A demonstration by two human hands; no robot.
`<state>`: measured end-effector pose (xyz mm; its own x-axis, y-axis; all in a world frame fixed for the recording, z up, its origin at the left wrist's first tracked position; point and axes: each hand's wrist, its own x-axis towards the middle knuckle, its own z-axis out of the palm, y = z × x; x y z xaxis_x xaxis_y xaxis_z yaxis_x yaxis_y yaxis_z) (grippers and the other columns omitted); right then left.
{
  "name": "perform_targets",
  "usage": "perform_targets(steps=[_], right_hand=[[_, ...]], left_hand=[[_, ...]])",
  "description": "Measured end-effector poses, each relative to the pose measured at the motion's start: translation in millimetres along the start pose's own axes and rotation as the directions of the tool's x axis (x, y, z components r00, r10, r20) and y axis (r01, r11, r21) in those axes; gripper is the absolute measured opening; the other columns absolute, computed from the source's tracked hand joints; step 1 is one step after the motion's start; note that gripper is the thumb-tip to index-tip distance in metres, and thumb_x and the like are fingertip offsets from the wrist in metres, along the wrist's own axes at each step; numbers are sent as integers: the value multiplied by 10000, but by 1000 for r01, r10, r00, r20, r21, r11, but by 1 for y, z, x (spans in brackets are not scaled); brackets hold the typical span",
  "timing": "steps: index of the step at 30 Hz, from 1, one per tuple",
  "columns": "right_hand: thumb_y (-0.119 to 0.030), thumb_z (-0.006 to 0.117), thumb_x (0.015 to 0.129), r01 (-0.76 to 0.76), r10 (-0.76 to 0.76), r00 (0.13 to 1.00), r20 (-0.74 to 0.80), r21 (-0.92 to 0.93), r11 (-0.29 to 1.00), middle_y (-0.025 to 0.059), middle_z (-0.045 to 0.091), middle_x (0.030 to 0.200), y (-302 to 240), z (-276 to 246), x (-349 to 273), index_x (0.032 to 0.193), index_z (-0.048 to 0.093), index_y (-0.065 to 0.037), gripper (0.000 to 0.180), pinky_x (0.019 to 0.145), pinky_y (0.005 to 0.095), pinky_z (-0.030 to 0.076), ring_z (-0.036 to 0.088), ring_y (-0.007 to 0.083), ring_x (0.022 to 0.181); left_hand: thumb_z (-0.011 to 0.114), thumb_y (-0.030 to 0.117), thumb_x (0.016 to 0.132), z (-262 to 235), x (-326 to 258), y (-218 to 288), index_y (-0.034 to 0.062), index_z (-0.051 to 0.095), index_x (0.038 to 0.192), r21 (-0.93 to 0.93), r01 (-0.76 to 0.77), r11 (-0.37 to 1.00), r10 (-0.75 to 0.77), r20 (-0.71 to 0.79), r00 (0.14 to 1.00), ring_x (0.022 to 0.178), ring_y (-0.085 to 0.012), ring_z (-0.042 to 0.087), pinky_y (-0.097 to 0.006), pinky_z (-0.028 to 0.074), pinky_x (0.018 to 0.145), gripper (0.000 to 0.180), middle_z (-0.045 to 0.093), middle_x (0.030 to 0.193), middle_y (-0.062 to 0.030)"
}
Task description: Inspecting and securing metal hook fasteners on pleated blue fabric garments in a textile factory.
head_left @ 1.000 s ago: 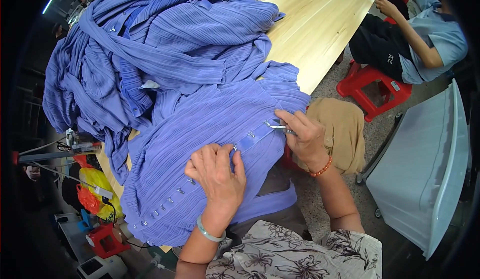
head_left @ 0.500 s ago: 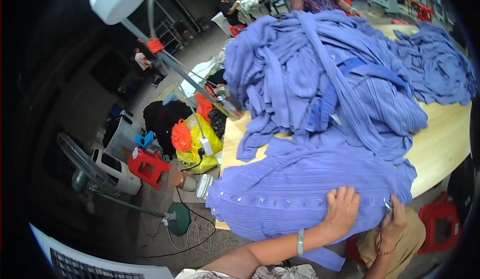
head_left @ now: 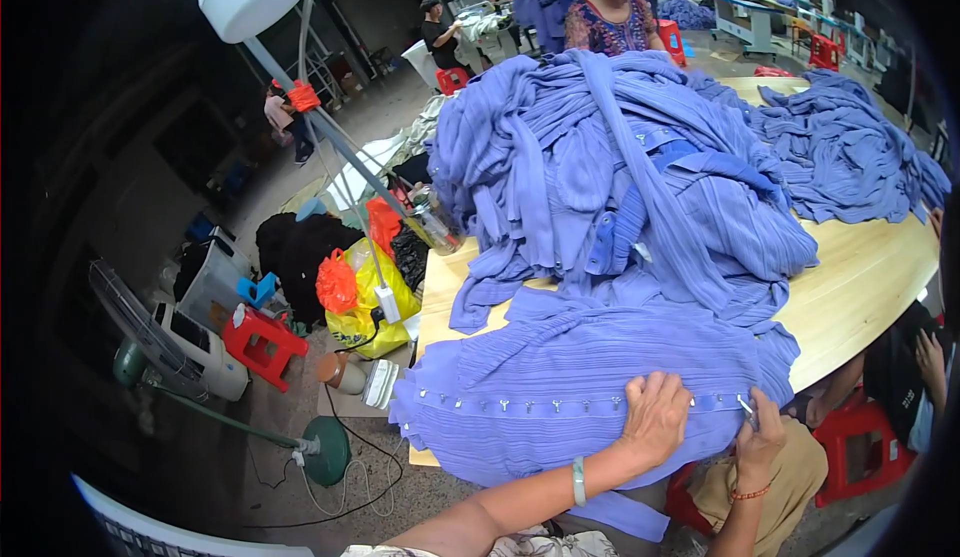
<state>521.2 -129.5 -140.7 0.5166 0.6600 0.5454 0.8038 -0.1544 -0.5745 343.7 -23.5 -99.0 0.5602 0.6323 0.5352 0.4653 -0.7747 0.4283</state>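
Observation:
A periwinkle ribbed knit garment (head_left: 560,357) lies across the near side of the table. Along it runs a band with several small pale marks or fasteners, too small to name surely. My left hand (head_left: 657,417) is closed on the cloth at this band, fingers bent and fingertips down; the thumb is mostly hidden. Just to its right, at the band's right end, my right hand (head_left: 760,432) pinches a small shiny metal tool (head_left: 746,406) that looks like thread snips. Its tip is at the band; whether it touches the cloth I cannot tell.
Beyond the garment rises a big heap of matching garments (head_left: 600,157), with a smaller pile (head_left: 850,147) at far right on the wooden table (head_left: 850,267). A lamp post (head_left: 345,142) stands left. Red stools (head_left: 865,452), a fan (head_left: 150,327) and bags surround the table. People sit nearby.
The whole view has shifted, so the table and garments sit slightly further left and most lie lower. Both hands keep nearly the same places on the band. A seated person at right shows more.

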Motion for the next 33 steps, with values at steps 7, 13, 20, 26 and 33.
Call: perform_targets(steps=[7, 13, 20, 26, 33], right_hand=[[41, 644, 802, 27, -26, 999, -27, 4, 1000, 126, 694, 962, -10, -2, 2, 1129, 690, -94, 357, 709, 397, 540, 676, 343, 841], [-27, 675, 810, -52, 52, 999, 14, -1, 999, 78, 692, 920, -9, -6, 4, 1125, 691, -148, 337, 637, 380, 532, 678, 298, 779], [-198, 767, 833, -109, 97, 976, 193, 52, 993, 92, 641, 899, -22, -26, 9, 1262, 631, -125, 456, 635, 370, 520, 659, 294, 748], [-245, 778, 832, -150, 127, 971, 200, 108, 983, 96, 627, 888, -27, -34, 11, 1245, 637, -102, 459, 630, 380, 512, 644, 298, 738], [-192, 769, 826, 31, -55, 972, 229, 107, 994, 95, 563, 793, -63, -36, 0, 1185, 692, -107, 377, 585, 395, 486, 602, 297, 666]], left_hand=[[682, 43, 751, -23, 1, 2, 108, 611, 866, -22, -22, 1000, 23, 29, 999, 953, -273, 515, -456, 301, 844, 151, 569, 919, -68], [674, -1, 753, -33, 4, -3, 95, 604, 822, -111, -64, 992, 66, 11, 998, 885, -263, 538, -393, 336, 797, 138, 599, 883, -68], [681, 4, 761, -44, 4, -4, 88, 613, 883, -120, 8, 993, 7, 124, 992, 942, -277, 539, -405, 346, 847, 164, 619, 923, -61], [671, 1, 773, -47, 9, -7, 80, 608, 867, -139, 6, 990, 12, 123, 992, 916, -287, 540, -398, 364, 818, 138, 614, 910, -75], [660, -5, 784, -45, -3, -11, 89, 613, 839, -346, 7, 938, 9, 44, 999, 895, -276, 581, -402, 376, 787, 119, 648, 901, -67]])
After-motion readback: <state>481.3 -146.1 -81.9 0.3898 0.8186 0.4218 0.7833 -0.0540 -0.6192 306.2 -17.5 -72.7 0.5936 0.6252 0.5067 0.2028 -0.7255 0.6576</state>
